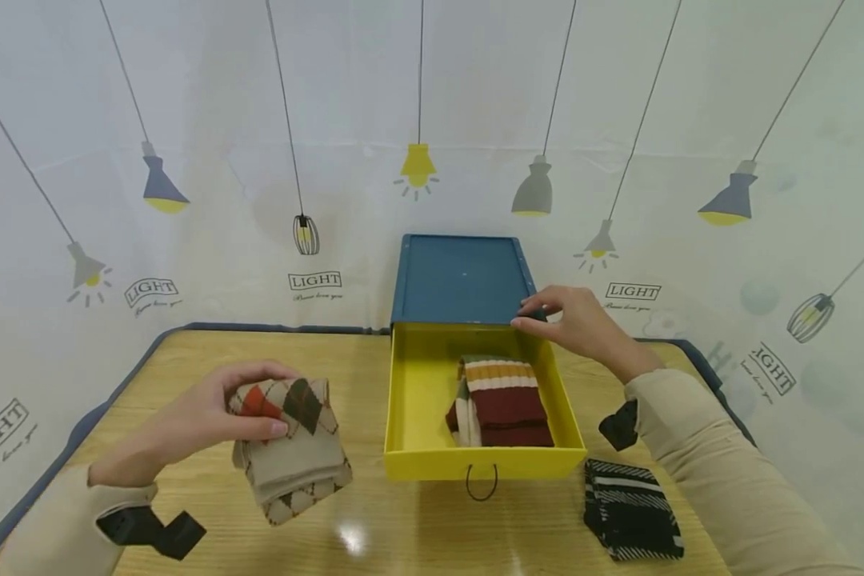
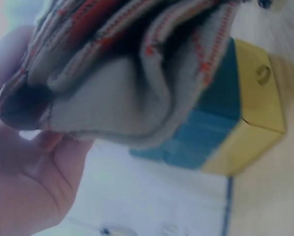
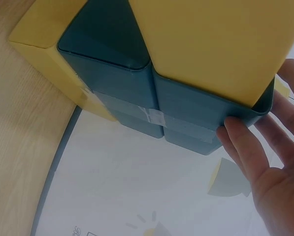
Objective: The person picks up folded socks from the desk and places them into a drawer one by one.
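Observation:
My left hand (image 1: pixel 212 412) grips folded argyle socks (image 1: pixel 298 456) in beige, red and dark green, holding them above the table left of the drawer. Seen close in the left wrist view, the folded layers of these socks (image 2: pixel 117 93) cover part of the hand. My right hand (image 1: pixel 579 320) holds the front right corner of the blue drawer box (image 1: pixel 464 276). In the right wrist view, thumb and fingers lie on either side of the box's edge. The yellow drawer (image 1: pixel 418 464) is pulled out, and folded striped socks (image 1: pixel 511 408) lie inside it.
Folded black-and-white socks (image 1: pixel 634 512) lie on the wooden table (image 1: pixel 360 512), right of the drawer. A cord loop (image 1: pixel 481 484) hangs from the drawer's front. Clear tape (image 3: pixel 156 116) joins two blue box units side by side. A lamp-patterned cloth (image 1: pixel 360 96) stands behind the table.

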Demonstrator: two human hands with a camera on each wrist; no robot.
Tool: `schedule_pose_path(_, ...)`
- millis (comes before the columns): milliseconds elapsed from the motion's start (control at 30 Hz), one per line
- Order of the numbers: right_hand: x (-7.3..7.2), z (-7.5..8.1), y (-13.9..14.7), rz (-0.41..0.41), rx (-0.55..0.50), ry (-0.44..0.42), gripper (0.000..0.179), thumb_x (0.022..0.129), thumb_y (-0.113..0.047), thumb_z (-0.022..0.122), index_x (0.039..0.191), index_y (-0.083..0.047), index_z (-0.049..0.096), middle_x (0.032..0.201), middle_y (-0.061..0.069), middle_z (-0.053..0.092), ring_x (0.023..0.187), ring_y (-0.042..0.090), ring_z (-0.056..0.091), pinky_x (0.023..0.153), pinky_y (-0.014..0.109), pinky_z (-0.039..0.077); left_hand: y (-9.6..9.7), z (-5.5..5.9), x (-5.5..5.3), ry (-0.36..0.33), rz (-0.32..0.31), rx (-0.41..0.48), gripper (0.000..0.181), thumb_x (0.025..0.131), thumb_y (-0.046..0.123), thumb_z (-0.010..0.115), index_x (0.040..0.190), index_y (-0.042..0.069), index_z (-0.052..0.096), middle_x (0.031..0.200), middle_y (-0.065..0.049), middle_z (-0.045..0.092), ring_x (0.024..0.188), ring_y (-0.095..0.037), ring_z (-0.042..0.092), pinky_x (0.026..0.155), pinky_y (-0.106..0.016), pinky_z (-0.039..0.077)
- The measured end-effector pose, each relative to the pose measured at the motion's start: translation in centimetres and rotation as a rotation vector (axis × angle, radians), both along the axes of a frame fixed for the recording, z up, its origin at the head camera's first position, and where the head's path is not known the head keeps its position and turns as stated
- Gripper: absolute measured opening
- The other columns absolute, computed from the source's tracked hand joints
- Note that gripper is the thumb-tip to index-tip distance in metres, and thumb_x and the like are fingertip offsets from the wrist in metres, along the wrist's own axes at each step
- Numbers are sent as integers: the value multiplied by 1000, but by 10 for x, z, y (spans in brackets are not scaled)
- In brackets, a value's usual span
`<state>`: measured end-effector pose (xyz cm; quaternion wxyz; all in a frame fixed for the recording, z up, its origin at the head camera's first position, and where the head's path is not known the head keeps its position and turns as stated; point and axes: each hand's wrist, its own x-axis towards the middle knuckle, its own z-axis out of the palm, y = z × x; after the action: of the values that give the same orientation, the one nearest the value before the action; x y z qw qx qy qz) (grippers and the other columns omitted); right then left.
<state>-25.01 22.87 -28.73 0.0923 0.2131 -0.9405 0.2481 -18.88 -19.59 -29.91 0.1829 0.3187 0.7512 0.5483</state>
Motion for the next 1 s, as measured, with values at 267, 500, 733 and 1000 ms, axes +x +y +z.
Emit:
schedule_pose_path(267,2,0,-1,-3,-9,-17,23,81,-25,65,93,-6,68,106,12,61,88,29,59,76,42,49,40,67,3,170,57,-67,40,79,7,66,117,10,53,111,-13,50,78,-22,58,62,-36,52)
schedule_pose_path(500,1,2,0,-8,6,-10,23,81,-26,65,93,-6,68,106,12,61,89,29,59,76,41,49,82,97,-6,161,49,-93,44,78,12,68,119,11,52,117,-10,47,83,-26,58,65,-37,52)
schedule_pose_path(733,1,0,1,-5,2,-5,24,82,-27,64,93,-6,68,105,13,61,89,29,59,77,42,49,123,89,-28,143,0,-121,45,79,16,68,120,14,51,115,-7,50,89,-21,57,69,-35,51)
schedule_pose_path(1000,0,1,3,14,6,12,23,82,-26,64,93,-6,68,105,13,61,88,28,59,76,41,49,142,77,-49,113,-29,-212,43,79,14,68,119,13,53,119,-8,47,95,-22,54,73,-33,50)
